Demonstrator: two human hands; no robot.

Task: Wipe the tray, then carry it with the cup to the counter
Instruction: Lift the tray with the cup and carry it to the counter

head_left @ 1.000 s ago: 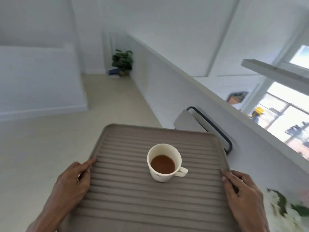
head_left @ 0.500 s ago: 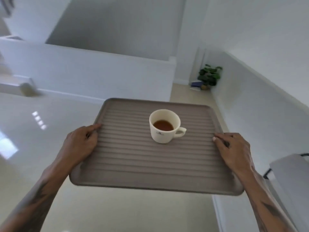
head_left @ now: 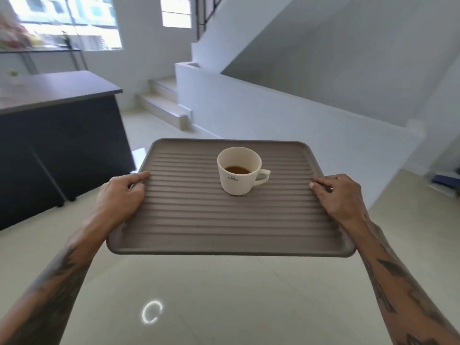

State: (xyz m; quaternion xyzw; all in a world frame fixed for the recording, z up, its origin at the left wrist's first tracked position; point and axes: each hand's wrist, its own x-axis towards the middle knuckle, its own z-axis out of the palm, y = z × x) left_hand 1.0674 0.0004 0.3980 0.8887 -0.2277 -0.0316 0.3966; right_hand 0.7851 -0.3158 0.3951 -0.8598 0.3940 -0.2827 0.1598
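A grey-brown ribbed tray [head_left: 199,227] is held level in the air above the floor. My left hand [head_left: 119,195] grips its left rim, thumb on top. My right hand [head_left: 341,195] grips its right rim the same way. A white cup [head_left: 237,180] with brown liquid stands upright on the far middle of the tray, handle pointing right. A dark counter [head_left: 57,90] with a grey top stands at the left, beyond and left of the tray.
White stairs [head_left: 161,103] with a low white wall [head_left: 273,108] rise straight ahead and to the right. Glossy pale floor tiles [head_left: 211,295] lie below. Windows [head_left: 74,21] and a glass shelf sit behind the counter. Some items lie on the floor at far right.
The view has swung left: the plant and the long white wall are gone, and the dark counter and stairs have come into sight. Both hands keep the same grip on the tray.
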